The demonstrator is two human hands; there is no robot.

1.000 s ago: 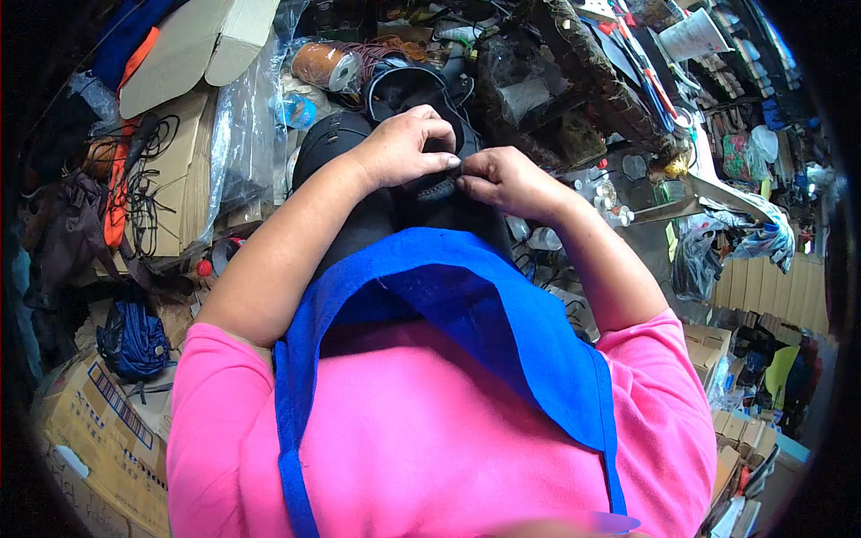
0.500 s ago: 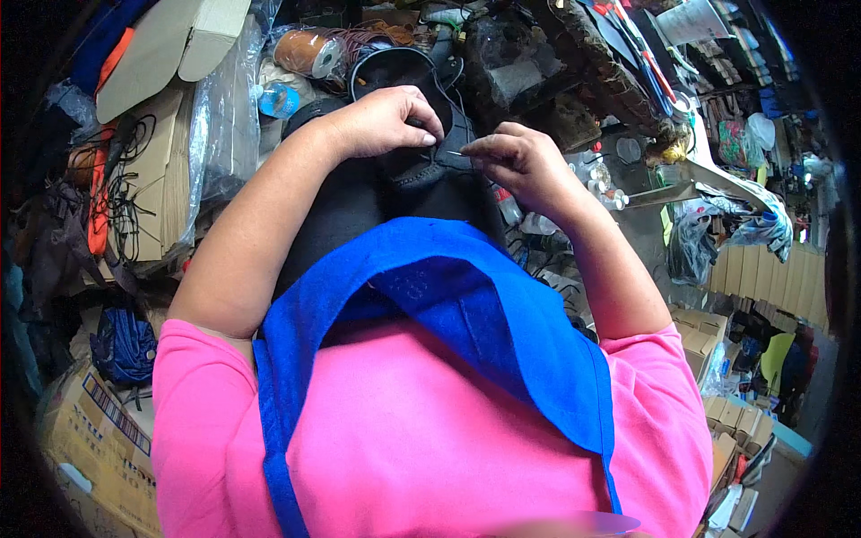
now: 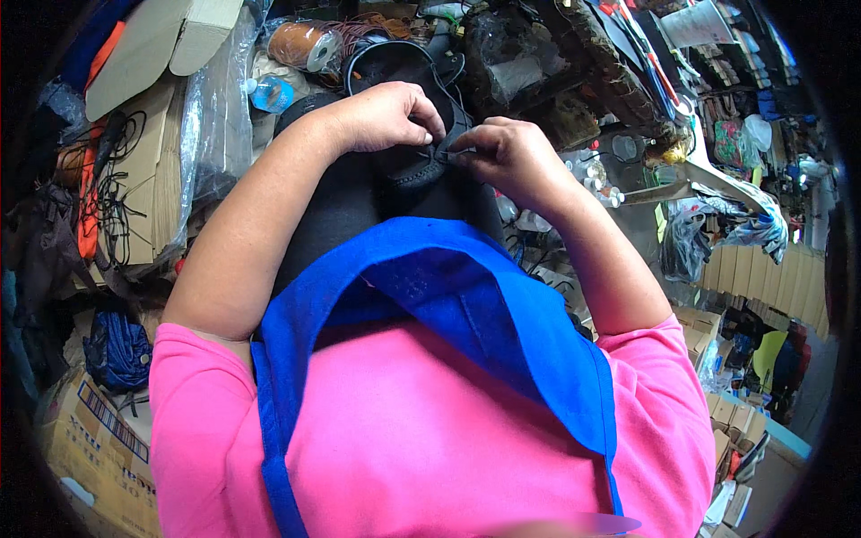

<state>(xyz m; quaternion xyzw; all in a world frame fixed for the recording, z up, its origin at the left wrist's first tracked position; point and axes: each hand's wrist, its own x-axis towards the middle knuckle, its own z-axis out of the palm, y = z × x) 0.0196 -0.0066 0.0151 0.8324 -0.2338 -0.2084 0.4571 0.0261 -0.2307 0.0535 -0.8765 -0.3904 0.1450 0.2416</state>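
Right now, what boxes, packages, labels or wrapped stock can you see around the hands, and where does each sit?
Cardboard box: lower left, tan, with a dark striped label on its side.
Open cardboard box: upper left, plain tan, flaps raised.
Clear plastic wrap: left of the left hand, over flat cardboard.
Small plastic bottle: upper left, clear with a blue label.
Stacked cardboard boxes: lower right, tan.
No screens or signs.

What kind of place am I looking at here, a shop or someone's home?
Probably a cluttered small workshop or stockroom: stacked cardboard boxes, a spool of brown cord, and both hands, left hand and right hand, working black material.
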